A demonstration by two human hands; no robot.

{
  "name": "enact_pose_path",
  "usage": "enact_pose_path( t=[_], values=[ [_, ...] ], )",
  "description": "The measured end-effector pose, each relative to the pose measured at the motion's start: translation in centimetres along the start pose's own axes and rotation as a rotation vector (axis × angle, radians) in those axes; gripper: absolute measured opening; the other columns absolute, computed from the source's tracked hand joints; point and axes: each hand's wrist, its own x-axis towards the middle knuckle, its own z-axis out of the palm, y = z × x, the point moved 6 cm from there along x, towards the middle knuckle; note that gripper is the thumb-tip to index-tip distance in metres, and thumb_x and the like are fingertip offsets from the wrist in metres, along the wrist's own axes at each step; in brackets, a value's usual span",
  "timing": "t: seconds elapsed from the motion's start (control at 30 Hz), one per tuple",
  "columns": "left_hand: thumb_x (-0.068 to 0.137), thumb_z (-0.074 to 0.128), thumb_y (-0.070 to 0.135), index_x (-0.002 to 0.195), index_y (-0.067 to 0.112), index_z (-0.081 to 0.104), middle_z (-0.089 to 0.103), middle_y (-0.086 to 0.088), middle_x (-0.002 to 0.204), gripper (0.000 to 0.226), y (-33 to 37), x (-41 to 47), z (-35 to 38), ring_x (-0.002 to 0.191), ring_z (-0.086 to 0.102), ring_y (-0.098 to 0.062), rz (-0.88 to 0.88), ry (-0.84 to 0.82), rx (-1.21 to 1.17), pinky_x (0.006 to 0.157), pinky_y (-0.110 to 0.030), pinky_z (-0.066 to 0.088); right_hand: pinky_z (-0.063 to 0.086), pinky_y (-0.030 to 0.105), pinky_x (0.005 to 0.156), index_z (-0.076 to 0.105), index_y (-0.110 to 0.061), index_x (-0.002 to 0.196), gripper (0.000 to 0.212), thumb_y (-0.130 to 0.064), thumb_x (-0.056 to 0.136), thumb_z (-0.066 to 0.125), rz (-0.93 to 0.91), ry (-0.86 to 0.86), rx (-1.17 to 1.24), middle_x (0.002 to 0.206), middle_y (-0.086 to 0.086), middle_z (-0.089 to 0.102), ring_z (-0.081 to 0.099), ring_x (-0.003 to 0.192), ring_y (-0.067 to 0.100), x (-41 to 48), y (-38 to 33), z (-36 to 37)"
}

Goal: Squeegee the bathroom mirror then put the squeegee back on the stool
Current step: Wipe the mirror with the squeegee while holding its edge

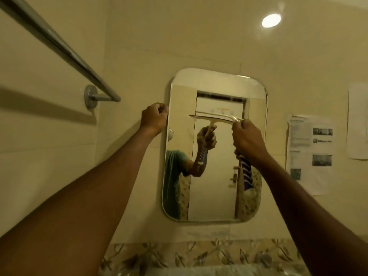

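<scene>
A rounded rectangular mirror [215, 84] hangs on the tiled wall. My right hand [248, 139] grips the handle of a white squeegee [217, 118], whose blade lies flat and level against the glass in the upper half. The blue-striped end of the handle sticks out below my fist. My left hand [154, 118] curls round the mirror's left edge near the top. The mirror reflects the hand, the squeegee and a door behind. No stool is in view.
A chrome towel rail [59, 44] runs along the wall at upper left, ending in a round mount. Printed paper sheets [310, 152] are stuck to the wall right of the mirror. A patterned tile border [199, 253] runs below.
</scene>
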Motion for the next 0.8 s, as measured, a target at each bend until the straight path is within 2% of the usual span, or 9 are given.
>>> enact_pose_path(
  t=[0.1, 0.17, 0.33, 0.43, 0.5, 0.6, 0.67, 0.8],
  values=[
    [0.097, 0.052, 0.024, 0.118, 0.01, 0.065, 0.068, -0.012, 0.114, 0.028, 0.0, 1.0, 0.2, 0.106, 0.063, -0.027, -0.053, -0.055, -0.069, 0.094, -0.036, 0.052, 0.041, 0.02, 0.034, 0.05, -0.006, 0.105, 0.033, -0.034, 0.101, 0.034, -0.04, 0.031, -0.011, 0.071, 0.004, 0.056, 0.055, 0.045, 0.013, 2.7, -2.9, -0.5],
    [0.095, 0.057, 0.022, 0.119, 0.009, 0.065, 0.068, -0.013, 0.114, 0.029, -0.3, 1.1, 0.3, 0.106, 0.064, -0.028, -0.085, -0.073, -0.13, 0.095, -0.042, 0.053, 0.039, 0.017, 0.03, 0.052, -0.005, 0.105, 0.033, -0.033, 0.101, 0.035, -0.051, 0.042, -0.035, 0.07, 0.005, 0.056, 0.055, 0.043, 0.012, 4.7, -4.8, -0.6],
    [0.091, 0.064, 0.014, 0.111, 0.005, 0.067, 0.069, -0.015, 0.108, 0.023, -1.0, 1.1, 0.7, 0.095, 0.068, -0.028, -0.104, -0.046, -0.228, 0.082, -0.041, 0.059, 0.046, 0.024, 0.039, 0.054, 0.0, 0.109, 0.037, -0.032, 0.1, 0.037, -0.005, 0.056, -0.097, 0.071, 0.005, 0.056, 0.058, 0.047, 0.016, 9.2, -8.2, -0.3],
    [0.089, 0.065, 0.011, 0.113, 0.003, 0.066, 0.07, -0.016, 0.106, 0.025, -1.2, 1.4, 0.9, 0.095, 0.068, -0.029, -0.092, -0.037, -0.225, 0.079, -0.039, 0.06, 0.039, 0.019, 0.028, 0.05, 0.001, 0.115, 0.03, -0.023, 0.1, 0.038, -0.042, 0.021, -0.209, 0.073, 0.004, 0.051, 0.056, 0.048, 0.015, 10.8, -9.4, 0.5],
    [0.089, 0.066, 0.011, 0.115, 0.003, 0.066, 0.07, -0.016, 0.106, 0.027, -1.4, 1.6, 0.9, 0.094, 0.068, -0.028, -0.074, -0.034, -0.212, 0.078, -0.037, 0.06, 0.035, 0.017, 0.025, 0.05, -0.002, 0.113, 0.028, -0.024, 0.101, 0.037, -0.057, 0.021, -0.257, 0.073, 0.004, 0.052, 0.056, 0.046, 0.014, 10.6, -9.1, 1.0],
    [0.089, 0.066, 0.011, 0.115, 0.003, 0.066, 0.07, -0.015, 0.106, 0.027, -1.5, 1.8, 1.1, 0.092, 0.069, -0.027, -0.051, -0.024, -0.197, 0.077, -0.035, 0.059, 0.036, 0.014, 0.027, 0.054, -0.001, 0.1, 0.032, -0.029, 0.101, 0.038, -0.052, 0.012, -0.171, 0.065, 0.005, 0.058, 0.055, 0.036, 0.008, 8.4, -6.6, 2.0],
    [0.089, 0.067, 0.012, 0.113, 0.003, 0.067, 0.071, -0.016, 0.105, 0.026, -1.6, 1.9, 1.1, 0.092, 0.069, -0.028, -0.05, -0.016, -0.195, 0.081, -0.038, 0.059, 0.037, 0.012, 0.029, 0.055, -0.007, 0.093, 0.028, -0.028, 0.1, 0.039, -0.076, -0.018, -0.162, 0.061, 0.003, 0.057, 0.052, 0.03, 0.004, 5.6, -4.4, 3.3],
    [0.089, 0.067, 0.011, 0.113, 0.002, 0.067, 0.07, -0.016, 0.109, 0.026, -1.4, 1.6, 1.0, 0.099, 0.068, -0.03, -0.057, -0.008, -0.19, 0.089, -0.044, 0.056, 0.037, 0.013, 0.029, 0.052, -0.015, 0.085, 0.029, -0.033, 0.101, 0.036, -0.051, -0.083, -0.239, 0.06, 0.002, 0.059, 0.051, 0.03, 0.005, 1.9, -1.3, 4.1]
  ],
)
